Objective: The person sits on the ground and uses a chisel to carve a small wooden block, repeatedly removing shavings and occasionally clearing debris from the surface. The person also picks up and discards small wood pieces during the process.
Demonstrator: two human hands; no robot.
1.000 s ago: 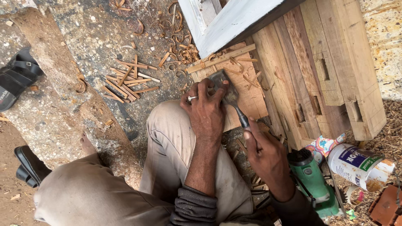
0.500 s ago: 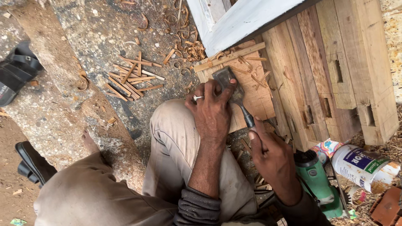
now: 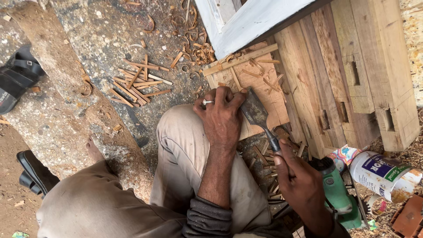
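My left hand (image 3: 222,115), a ring on one finger, presses flat on a reddish wooden board (image 3: 260,83) and steadies the wide blade of a chisel (image 3: 254,111). My right hand (image 3: 298,178) is closed round the chisel's handle lower right. The blade lies on the board's near end. Thin wood strips lie across the board's top. My knee in beige trousers sits under the left hand.
Heavy timber beams with cut mortises (image 3: 352,75) lie at the right. A white-painted frame (image 3: 246,20) crosses the top. Wood slivers (image 3: 136,83) litter the concrete. A green power tool (image 3: 337,194) and a white can (image 3: 385,174) sit lower right. Black sandals (image 3: 17,79) lie left.
The chisel blade has shifted a little along the board while both hands keep their grip. The view has drifted slightly.
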